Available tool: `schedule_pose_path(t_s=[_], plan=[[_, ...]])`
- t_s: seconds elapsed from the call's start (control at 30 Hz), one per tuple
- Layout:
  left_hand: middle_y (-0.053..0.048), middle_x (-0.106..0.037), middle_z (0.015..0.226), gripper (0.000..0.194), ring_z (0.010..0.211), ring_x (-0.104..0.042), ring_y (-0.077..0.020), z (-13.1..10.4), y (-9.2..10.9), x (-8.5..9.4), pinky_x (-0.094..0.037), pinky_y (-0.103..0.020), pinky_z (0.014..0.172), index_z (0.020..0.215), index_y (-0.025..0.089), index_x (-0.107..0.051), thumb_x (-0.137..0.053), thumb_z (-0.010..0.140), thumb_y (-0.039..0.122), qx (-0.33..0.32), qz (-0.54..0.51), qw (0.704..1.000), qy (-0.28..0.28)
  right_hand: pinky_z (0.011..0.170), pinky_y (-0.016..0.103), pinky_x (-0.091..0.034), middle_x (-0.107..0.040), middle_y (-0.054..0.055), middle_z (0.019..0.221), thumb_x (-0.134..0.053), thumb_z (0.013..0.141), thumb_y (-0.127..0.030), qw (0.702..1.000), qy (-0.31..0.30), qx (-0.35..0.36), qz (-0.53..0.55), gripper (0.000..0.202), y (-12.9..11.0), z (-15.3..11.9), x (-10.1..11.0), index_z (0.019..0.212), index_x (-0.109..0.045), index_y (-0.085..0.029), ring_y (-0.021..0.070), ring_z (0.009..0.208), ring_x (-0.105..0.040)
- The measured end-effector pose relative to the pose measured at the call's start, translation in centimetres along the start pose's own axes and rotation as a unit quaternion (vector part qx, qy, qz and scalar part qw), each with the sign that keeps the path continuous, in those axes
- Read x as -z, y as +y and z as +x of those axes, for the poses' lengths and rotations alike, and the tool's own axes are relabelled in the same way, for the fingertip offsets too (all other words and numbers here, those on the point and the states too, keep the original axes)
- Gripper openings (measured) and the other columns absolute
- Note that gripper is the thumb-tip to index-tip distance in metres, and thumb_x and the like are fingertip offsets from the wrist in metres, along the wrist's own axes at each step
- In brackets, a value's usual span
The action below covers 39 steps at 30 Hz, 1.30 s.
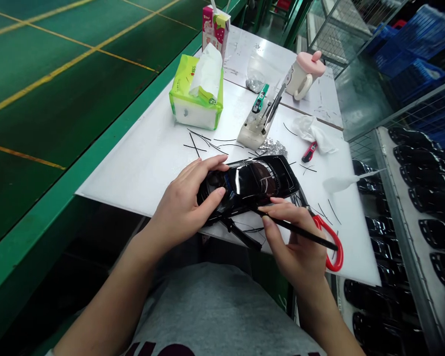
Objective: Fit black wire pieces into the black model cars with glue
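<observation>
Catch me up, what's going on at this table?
A person is working on a glossy black model car at a white table. The left hand holds the car; the right hand grips a slim black stick, its tip at the car's near side. Red-handled scissors lie by the right hand.

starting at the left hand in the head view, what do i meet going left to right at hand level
Left hand → black model car → right hand → red handle → black car bodies.
</observation>
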State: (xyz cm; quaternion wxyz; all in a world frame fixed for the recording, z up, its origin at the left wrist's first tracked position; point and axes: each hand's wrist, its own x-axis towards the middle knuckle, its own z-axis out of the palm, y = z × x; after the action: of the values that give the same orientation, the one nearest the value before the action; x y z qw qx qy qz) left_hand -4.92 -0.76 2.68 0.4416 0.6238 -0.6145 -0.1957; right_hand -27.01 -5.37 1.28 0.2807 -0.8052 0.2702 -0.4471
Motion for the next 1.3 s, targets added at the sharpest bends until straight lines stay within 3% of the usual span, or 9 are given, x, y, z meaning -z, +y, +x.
schedule_pose_path(t_s=[0.5,1.0,1.3], plan=[[-0.006,-0.07,0.128,0.046,0.124,-0.061,-0.0172,0.09,0.18,0.0,-0.042,-0.025,0.111,0.142,0.015,-0.055,-0.061,0.097,0.023,-0.009,0.001,1.0,0.0,0.105,0.043,-0.056,-0.072,0.0,0.089,-0.065,0.087,0.002,0.999,-0.012,0.04,-0.028,0.027,0.02,0.04,-0.1,0.099,-0.063,-0.022,0.0172,0.093,-0.072],[-0.004,-0.07,0.129,0.046,0.124,-0.061,-0.0174,-0.07,0.11,0.05,-0.042,-0.027,0.113,0.143,0.018,-0.054,-0.06,0.097,0.023,0.001,0.006,1.0,-0.003,0.103,0.047,-0.057,-0.074,0.001,0.087,-0.063,0.089,0.001,0.998,-0.02,0.049,-0.04,0.025,-0.13,0.25,0.01,0.099,-0.061,-0.022,0.0182,0.089,-0.074],[-0.003,-0.069,0.129,0.045,0.125,-0.061,-0.0171,0.13,0.17,0.12,-0.043,-0.027,0.112,0.141,0.019,-0.055,-0.06,0.097,0.023,0.005,0.007,1.0,-0.007,0.099,0.05,-0.059,-0.074,0.009,0.093,-0.059,0.086,0.005,0.99,-0.07,0.1,-0.069,0.024,-0.84,0.77,0.34,0.098,-0.061,-0.016,0.0186,0.088,-0.072]])
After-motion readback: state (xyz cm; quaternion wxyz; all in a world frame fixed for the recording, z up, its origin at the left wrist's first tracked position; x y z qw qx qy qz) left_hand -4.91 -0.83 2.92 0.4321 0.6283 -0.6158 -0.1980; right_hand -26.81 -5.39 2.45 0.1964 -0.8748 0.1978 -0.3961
